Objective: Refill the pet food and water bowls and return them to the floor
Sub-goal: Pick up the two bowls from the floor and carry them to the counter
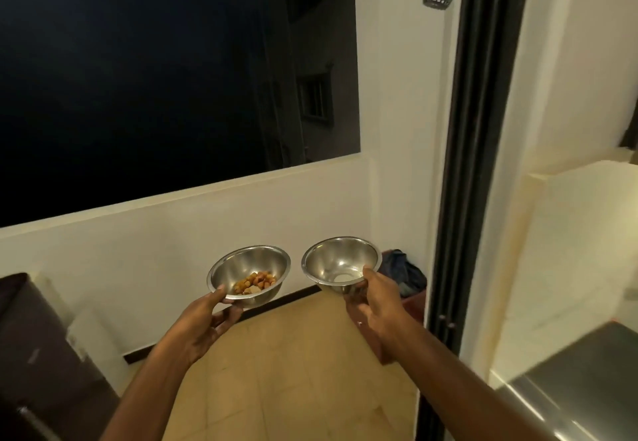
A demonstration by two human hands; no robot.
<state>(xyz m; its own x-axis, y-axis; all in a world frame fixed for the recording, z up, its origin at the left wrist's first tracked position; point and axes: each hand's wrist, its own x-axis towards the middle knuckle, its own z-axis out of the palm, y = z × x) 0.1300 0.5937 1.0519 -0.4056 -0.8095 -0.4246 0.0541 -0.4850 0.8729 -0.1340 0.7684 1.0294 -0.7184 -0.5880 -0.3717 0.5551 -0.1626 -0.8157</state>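
Head view: we see no brand, label or legible writing anywhere. At lower centre our left hand (203,323) has its grip closed on the near rim of a steel bowl (249,273) holding a few brown kibble pieces (256,281), thumb on the rim, fingers beneath. Just right of it, not touching, our right hand (378,299) grips a second steel bowl (341,262) the same way; whether it holds water we cannot tell. Both bowls hang above the tan tiled floor (293,371). Beyond stand a low white wall (172,233), a dark night opening at upper left, and a black door frame (476,129) at right.
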